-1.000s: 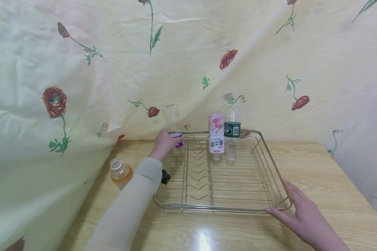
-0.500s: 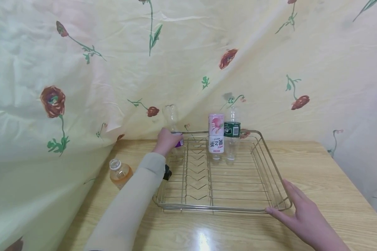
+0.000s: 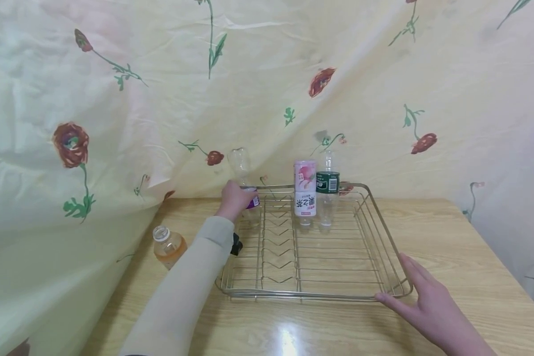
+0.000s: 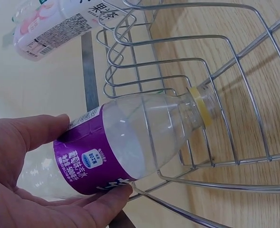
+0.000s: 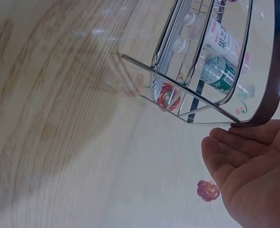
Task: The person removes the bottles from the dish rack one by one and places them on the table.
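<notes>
My left hand [image 3: 235, 200] grips a clear plastic bottle [image 4: 149, 135] with a purple label, thumb on one side and fingers on the other. The bottle stands neck down at the back left of a wire dish rack [image 3: 278, 292]; its neck with a yellow ring is among the wires in the left wrist view. My right hand [image 3: 431, 301] rests at the rack's front right corner, thumb at the front rail and loosely extended fingers along the side. A pink-and-white labelled bottle [image 3: 305, 190] and a green-labelled clear bottle [image 3: 327, 190] stand neck down along the rack's back.
An uncapped clear bottle with an orange band [image 3: 170, 246] stands on the wooden table [image 3: 249, 326], left of the rack and close to my left forearm. Flowered cloth [image 3: 267, 99] hangs behind the table and along its left side.
The left wrist and forearm have shifted slightly while the hand keeps hold of the purple-labelled bottle, which tilts a little differently. The right hand and the rack have not visibly moved.
</notes>
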`<state>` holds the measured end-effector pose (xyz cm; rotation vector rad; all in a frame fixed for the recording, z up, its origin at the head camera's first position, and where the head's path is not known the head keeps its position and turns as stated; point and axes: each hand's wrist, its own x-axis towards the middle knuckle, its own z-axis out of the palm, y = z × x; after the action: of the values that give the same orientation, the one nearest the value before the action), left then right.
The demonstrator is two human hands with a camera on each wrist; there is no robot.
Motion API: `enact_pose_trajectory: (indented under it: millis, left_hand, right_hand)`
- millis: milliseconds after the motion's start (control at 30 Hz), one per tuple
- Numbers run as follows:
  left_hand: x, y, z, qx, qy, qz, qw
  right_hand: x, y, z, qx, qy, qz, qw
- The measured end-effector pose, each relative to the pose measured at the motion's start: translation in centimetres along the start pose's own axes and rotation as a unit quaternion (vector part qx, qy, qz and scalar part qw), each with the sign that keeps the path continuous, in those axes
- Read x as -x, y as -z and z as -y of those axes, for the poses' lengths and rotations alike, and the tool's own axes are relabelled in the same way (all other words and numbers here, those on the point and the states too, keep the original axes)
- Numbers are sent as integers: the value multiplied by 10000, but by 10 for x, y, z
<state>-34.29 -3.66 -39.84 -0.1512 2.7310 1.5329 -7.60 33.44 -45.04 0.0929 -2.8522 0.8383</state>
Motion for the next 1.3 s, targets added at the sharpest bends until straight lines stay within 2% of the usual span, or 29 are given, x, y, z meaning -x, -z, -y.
enact_pose_trajectory:
  millis: [467,867,1100,1300]
  left_hand:
    - [4,10,-2,170,-100,8,9998]
    - [19,15,-11,226,-395,46,9990]
    - [29,18,-18,239,-435,-5,9988]
    - [40,19,-22,134,-696,-75,9975]
  right_hand:
    - [-3,0,-3,60,184,-130,9997]
    - [-2,-1,-4,109,126,-83,9998]
    - [-2,-1,-4,72,127,-104,9998]
    - [-3,-1,-5,101,108,-52,9999]
